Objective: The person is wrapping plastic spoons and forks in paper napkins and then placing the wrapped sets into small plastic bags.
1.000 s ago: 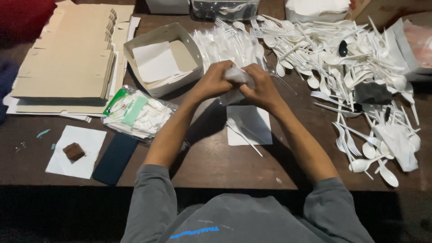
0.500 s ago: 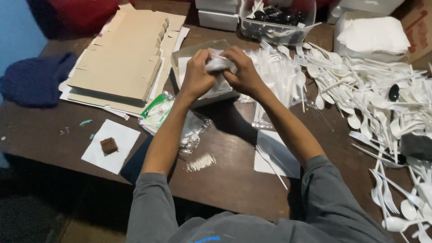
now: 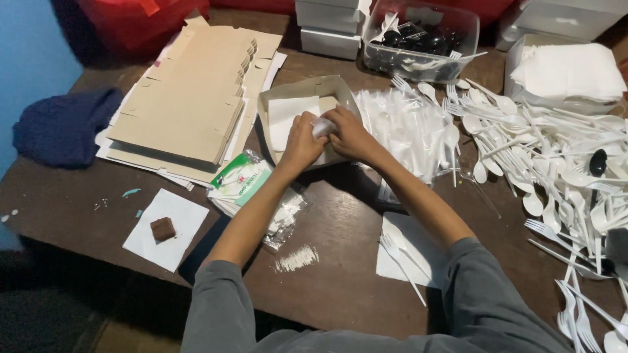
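My left hand (image 3: 302,139) and my right hand (image 3: 348,131) meet over an open cardboard box (image 3: 273,97) at the middle of the brown table (image 3: 340,261). Together they grip a small white wrapped bundle (image 3: 321,126) just inside the box. A white napkin (image 3: 290,116) lies on the box's floor under the hands. Both sleeves are grey and pushed up the forearms.
Flat cardboard blanks (image 3: 190,104) are stacked at the left, beside a blue cloth (image 3: 62,124). A plastic packet (image 3: 241,184), a napkin with a brown piece (image 3: 163,229), and a napkin with a white fork (image 3: 402,252) lie near. White plastic cutlery (image 3: 543,157) covers the right side.
Both hands have carried the white bundle away from the napkin with the fork and down into the cardboard box. The camera view has swung left.
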